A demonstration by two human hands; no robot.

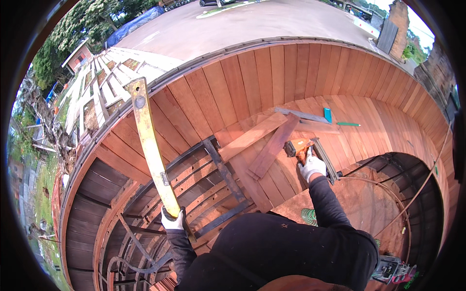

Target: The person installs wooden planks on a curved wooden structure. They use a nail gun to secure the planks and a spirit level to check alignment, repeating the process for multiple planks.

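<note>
My left hand (172, 219), in a white glove with dark fingers, grips the lower end of a long yellow spirit level (153, 150) that slants up toward the curved plank wall (204, 97). My right hand (312, 167), also gloved, is closed on an orange-and-black nail gun (299, 147) on the plank seat, with a hose running from it. Beside the gun lie loose boards (272, 145), a square with a teal handle (327, 115) and a green pencil (348, 124).
A black metal frame (223, 174) shows below me on the left. A hose (397, 213) crosses the lower right, near a coiled green hose (309, 216) and some machinery (391, 269). Outside the curved wall are white slatted boards (97, 82), a paved yard (252, 24) and trees.
</note>
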